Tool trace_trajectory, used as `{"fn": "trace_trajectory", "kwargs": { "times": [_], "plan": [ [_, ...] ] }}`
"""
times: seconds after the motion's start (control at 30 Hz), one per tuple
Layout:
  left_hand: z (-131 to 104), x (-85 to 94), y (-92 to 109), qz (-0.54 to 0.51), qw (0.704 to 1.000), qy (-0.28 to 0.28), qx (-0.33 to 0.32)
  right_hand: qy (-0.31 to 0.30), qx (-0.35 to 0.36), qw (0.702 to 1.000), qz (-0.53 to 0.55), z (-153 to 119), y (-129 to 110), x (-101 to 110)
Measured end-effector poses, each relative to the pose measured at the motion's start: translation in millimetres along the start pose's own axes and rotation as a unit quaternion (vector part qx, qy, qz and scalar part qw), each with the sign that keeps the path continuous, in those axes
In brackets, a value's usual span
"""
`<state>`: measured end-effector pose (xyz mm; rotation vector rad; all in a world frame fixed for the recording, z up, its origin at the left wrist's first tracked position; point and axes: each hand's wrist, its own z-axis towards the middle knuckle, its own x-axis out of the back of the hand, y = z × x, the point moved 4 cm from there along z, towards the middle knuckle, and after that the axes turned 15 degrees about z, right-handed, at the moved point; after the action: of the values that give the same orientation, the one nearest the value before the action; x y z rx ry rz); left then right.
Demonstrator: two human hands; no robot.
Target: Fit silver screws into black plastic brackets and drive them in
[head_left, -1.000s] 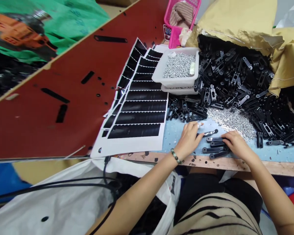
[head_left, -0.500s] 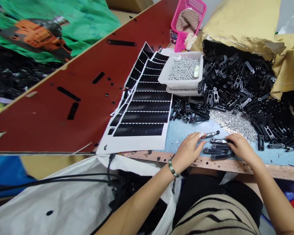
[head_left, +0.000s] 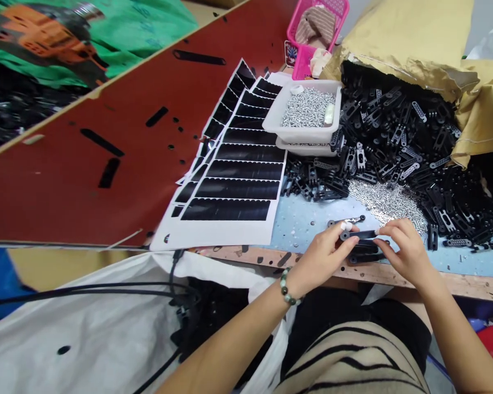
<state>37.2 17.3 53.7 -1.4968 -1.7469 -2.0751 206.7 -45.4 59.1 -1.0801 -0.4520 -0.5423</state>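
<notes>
Between my two hands is a dark, narrow link-like plastic part. My left hand pinches its left end, with a white covering on one fingertip. At the right end, the thumb and fingers of my right hand close on the same part. Similar dark parts lie just beneath, partly hidden by my fingers. Another narrow part with a shiny face rests just beyond my left fingertips on the blue work surface.
Loose silver screws lie beyond my hands, beside a big heap of black parts. A white tub of screws stands by sheets of black strips. An orange power tool is at upper left, past the red board.
My left hand has gone from the far shiny-faced part to a nearer one. My right hand has risen slightly and grips that part's other end. The view has shifted a little.
</notes>
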Motion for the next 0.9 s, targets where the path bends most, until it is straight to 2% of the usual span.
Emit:
{"fn": "trace_trajectory", "kwargs": {
  "times": [0.2,0.47,0.77,0.9],
  "plan": [
    [-12.1,-1.6,10.7,0.025,0.998,0.037,-0.044,-0.018,0.028,0.998,-0.052,-10.1,-12.4,-6.4],
    [-25.0,-13.0,10.7,0.033,0.998,0.011,-0.057,-0.043,0.048,0.997,-0.044,-33.1,-14.3,-17.2],
    [-33.4,-21.9,3.3,0.047,0.997,-0.003,-0.067,-0.091,0.052,0.993,-0.049,-31.7,-7.9,-29.6],
    [-34.6,-20.5,2.8,0.034,0.997,-0.008,-0.073,-0.107,0.055,0.992,-0.030,-32.3,-8.9,-29.6]
  ]
}}
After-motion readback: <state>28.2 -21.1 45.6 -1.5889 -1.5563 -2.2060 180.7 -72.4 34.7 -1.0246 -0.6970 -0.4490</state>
